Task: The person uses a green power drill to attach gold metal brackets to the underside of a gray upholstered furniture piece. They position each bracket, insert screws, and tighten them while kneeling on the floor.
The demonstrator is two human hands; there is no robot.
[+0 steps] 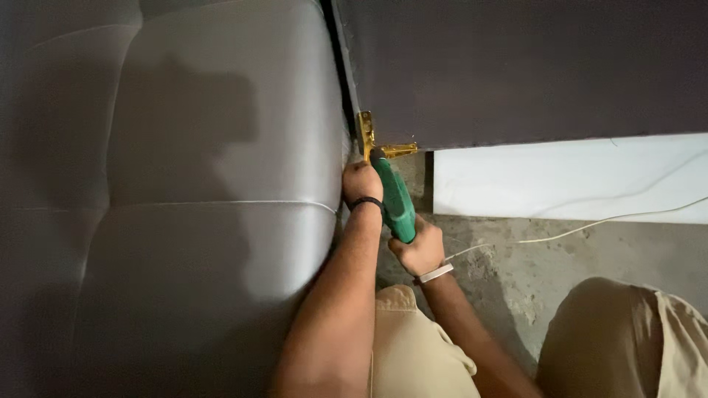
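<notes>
From the head camera, the gold metal bracket [376,144] is the landmark: it sits in the corner where the grey padded panel [184,184] meets the dark board [516,66]. Just below it, the green power drill [393,199] points up, its tip against the bracket. The right hand [419,249] is wrapped around the drill's grip; the left hand [361,183], clenched, braces beside the tool's nose, touching the padded panel's edge. A white cable [590,223] trails right of the bracket across the concrete floor [501,258], under a white slab [568,177]. Fastening looks under way; whether screws are seated cannot be told. No packages or labels are visible.
</notes>
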